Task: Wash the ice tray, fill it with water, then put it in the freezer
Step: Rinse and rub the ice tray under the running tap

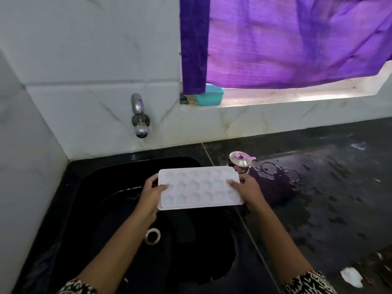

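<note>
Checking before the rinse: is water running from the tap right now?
No, no stream falls from the tap toward the sink or the ice tray.

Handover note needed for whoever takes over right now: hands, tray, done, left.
Left hand grips the left end of the white plastic ice tray; right hand grips its right end.
Tray is held roughly level, cavities up, over the black sink, below the chrome wall tap; no water visibly running.
Done: tray in hand; washed or filled, cannot tell.
Left: finish wash and fill as needed, then freezer, not in view.
</note>
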`<state>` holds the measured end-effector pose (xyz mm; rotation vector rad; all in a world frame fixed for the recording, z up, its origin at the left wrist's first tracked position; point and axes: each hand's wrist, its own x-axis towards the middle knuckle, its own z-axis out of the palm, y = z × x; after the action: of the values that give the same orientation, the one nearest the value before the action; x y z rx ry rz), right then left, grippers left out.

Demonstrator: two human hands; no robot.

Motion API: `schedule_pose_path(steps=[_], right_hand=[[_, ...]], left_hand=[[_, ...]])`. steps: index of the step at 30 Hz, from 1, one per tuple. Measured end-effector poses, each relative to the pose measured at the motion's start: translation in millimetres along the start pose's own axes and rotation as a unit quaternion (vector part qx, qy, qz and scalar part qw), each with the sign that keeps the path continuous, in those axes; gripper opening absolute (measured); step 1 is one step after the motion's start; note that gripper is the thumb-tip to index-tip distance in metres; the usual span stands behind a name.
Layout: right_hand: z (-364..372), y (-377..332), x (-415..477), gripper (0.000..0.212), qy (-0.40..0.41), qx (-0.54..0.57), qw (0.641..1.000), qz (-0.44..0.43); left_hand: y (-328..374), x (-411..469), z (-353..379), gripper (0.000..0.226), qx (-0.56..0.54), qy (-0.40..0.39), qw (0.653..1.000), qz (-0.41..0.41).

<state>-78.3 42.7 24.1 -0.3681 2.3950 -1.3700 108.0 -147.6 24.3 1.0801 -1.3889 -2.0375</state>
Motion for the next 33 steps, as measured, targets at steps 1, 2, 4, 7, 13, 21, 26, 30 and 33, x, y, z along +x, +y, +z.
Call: schedule_pose_path(steps=[1,2,4,7,13,21,26,30,33], right_hand=[[12,-12,-1,0.024,-0.025,0.017,0.999,-0.011],[24,-23,-1,0.023,-0.051,0.03,0.998,-0.021],[44,-45,-3,0.02,-0.092,0.039,0.994,-0.036],[78,-67,0,0.017,-0.142,0.033,0.988,-0.052],[128,-91,10,0.014,-0.217,0.013,0.974,-0.07],[177,-143,52,0.022,-0.3,-0.01,0.953,-0.034],[213,-199,93,0.033,-0.331,0.17,0.927,0.045],[238,-211,99,0.041,-0.358,0.246,0.896,0.094],[245,-207,98,0.038,-0.339,0.286,0.891,0.097]], left_hand=[[8,-3,-15,0.038,-0.016,0.01,1.0,0.007],[16,-6,-29,0.036,-0.032,0.018,0.999,0.013],[28,-9,-55,0.035,-0.058,0.035,0.997,0.021],[35,-10,-90,0.033,-0.1,0.038,0.994,0.007],[35,-13,-141,0.045,-0.204,-0.016,0.977,-0.063],[18,-1,-163,0.043,-0.23,0.0,0.971,-0.064],[10,5,-167,0.043,-0.251,0.013,0.966,-0.064],[4,6,-173,0.046,-0.254,0.037,0.964,-0.064],[6,7,-175,0.049,-0.251,0.051,0.965,-0.053]])
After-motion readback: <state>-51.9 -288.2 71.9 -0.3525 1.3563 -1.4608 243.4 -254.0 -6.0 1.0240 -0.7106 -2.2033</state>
